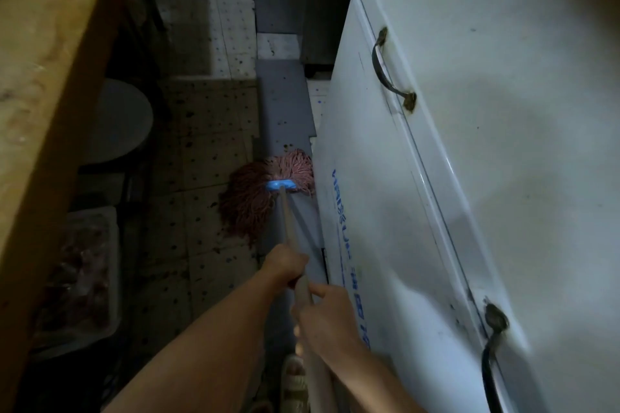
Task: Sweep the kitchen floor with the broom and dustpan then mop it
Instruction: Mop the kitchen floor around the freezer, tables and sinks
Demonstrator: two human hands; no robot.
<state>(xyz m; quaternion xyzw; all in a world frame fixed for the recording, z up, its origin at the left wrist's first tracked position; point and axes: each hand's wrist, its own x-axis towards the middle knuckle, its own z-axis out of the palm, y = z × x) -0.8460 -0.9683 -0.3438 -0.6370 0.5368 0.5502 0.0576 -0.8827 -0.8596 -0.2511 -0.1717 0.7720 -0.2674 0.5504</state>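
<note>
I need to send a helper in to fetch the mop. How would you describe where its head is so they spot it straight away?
Find the big white chest freezer on the right of the narrow aisle. At the foot of its front wall, on the floor, lies the mop head, touching the freezer. It is a spread of reddish-pink strings under a bright blue clamp, the only vivid colours down there.

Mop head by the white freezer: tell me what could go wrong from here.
1. The mop head lies against the base of the white chest freezer; a further push may jam its strands underneath.
2. Both hands, left hand and right hand, grip the wooden handle close to the freezer's side, so knuckles could scrape.
3. The speckled floor may turn slippery.
</note>
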